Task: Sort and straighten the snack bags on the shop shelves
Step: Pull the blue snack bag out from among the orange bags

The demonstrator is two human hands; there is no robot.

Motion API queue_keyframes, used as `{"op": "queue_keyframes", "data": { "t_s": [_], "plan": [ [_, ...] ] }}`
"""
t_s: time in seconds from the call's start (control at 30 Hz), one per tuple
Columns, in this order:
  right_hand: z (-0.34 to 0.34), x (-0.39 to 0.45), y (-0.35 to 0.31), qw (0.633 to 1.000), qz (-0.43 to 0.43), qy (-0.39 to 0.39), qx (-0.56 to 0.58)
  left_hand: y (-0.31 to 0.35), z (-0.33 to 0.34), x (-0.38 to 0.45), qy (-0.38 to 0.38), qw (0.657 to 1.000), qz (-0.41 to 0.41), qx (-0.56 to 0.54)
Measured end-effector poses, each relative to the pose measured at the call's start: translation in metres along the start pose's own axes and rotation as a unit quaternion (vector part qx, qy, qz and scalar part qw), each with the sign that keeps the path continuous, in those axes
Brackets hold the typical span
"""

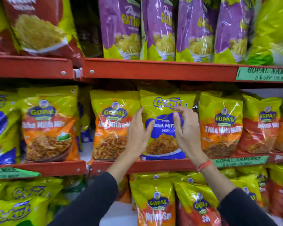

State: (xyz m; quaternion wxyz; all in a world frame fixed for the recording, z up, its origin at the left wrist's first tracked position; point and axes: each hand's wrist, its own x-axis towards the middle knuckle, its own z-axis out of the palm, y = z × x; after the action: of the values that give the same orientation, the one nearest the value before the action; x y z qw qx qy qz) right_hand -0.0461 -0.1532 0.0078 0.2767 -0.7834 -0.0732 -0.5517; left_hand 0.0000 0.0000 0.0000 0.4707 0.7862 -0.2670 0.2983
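Observation:
A yellow-and-blue Gokul Tikha Mitha Mix bag (pixel 163 101) stands upright on the middle red shelf (pixel 162 165), between orange Gopal Tikha Mitha Mix bags on its left (pixel 111 128) and right (pixel 220 124). My left hand (pixel 137 136) lies with straight fingers along the bag's left edge, thumb on its front. My right hand (pixel 186 136) touches the bag's right half with lightly bent fingers. Neither hand plainly grips the bag. Another yellow-and-blue bag (pixel 0 128) stands at the far left of the same shelf.
Purple Gathiya bags (pixel 121 26) and a tilted red bag (pixel 38 25) fill the upper shelf. Yellow-red Gopal Sev bags (pixel 155 203) and yellow Gokul bags (pixel 23 198) sit on the lower shelf. Green price labels (pixel 240 161) hang on the shelf rails.

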Motion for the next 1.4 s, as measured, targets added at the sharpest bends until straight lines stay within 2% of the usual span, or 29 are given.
{"op": "queue_keyframes", "data": {
  "t_s": [0.1,0.2,0.3,0.43,0.53,0.67,0.77,0.93,1.13,1.4],
  "plan": [
    [0.004,-0.018,0.036,0.998,0.040,-0.049,-0.030,0.002,0.028,-0.011,0.006,0.999,-0.035,-0.031],
    [0.013,-0.031,0.061,0.989,0.100,-0.109,0.011,0.000,0.047,-0.013,0.052,0.995,-0.050,-0.068],
    [0.017,-0.034,0.073,0.979,0.129,-0.129,0.089,-0.004,0.057,-0.013,0.083,0.985,-0.085,-0.123],
    [0.024,-0.041,0.072,0.963,0.195,-0.101,0.157,-0.014,0.058,-0.020,0.077,0.970,-0.157,-0.167],
    [0.024,-0.042,0.077,0.933,0.247,-0.122,0.230,-0.019,0.057,-0.022,0.060,0.963,-0.183,-0.186],
    [0.020,-0.039,0.082,0.928,0.278,-0.108,0.225,-0.015,0.054,-0.017,0.074,0.944,-0.206,-0.245],
    [0.014,-0.037,0.075,0.925,0.275,-0.085,0.247,-0.007,0.051,-0.014,0.117,0.936,-0.188,-0.275],
    [-0.004,-0.033,0.059,0.931,0.259,-0.038,0.256,0.011,0.038,-0.015,0.144,0.916,-0.166,-0.337],
    [-0.016,-0.042,0.037,0.927,0.270,-0.007,0.259,0.016,0.023,-0.025,0.148,0.894,-0.188,-0.378],
    [-0.014,-0.062,-0.012,0.909,0.309,-0.009,0.281,-0.002,-0.022,-0.046,0.138,0.897,-0.190,-0.373]
  ]
}}
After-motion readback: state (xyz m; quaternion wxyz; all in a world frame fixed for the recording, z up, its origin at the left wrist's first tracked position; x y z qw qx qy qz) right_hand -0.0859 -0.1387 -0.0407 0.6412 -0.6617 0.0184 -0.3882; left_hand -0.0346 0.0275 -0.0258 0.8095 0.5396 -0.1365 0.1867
